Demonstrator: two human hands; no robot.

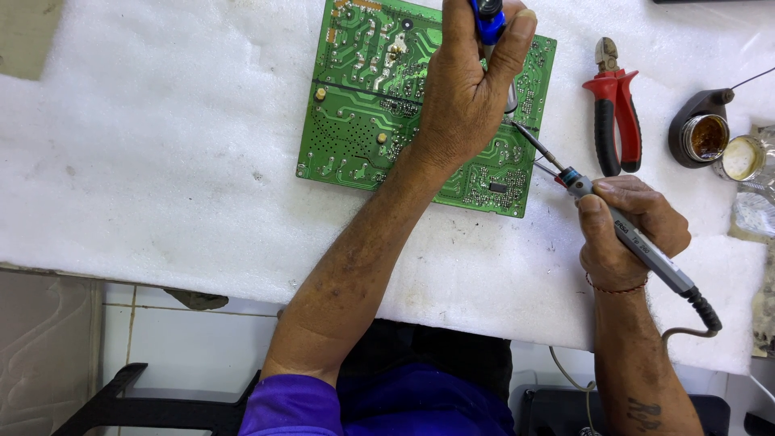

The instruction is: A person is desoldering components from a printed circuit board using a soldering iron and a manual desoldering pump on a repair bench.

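Note:
A green circuit board [355, 105] lies solder side up on white foam sheet [161, 161]. My left hand [464, 97] rests over the board's right half, gripping a blue-topped desoldering pump [488, 18] held upright with its nozzle on the board. My right hand [630, 234] holds a grey soldering iron [638, 242] like a pen. The iron's thin tip [529, 137] touches the board just beside the pump's lower end.
Red-handled side cutters [617, 105] lie on the foam right of the board. A dark holder with a tin of brown flux [706, 137] and a small pale jar [743, 157] stand at the far right. The iron's cable [694, 323] trails off the foam's near edge.

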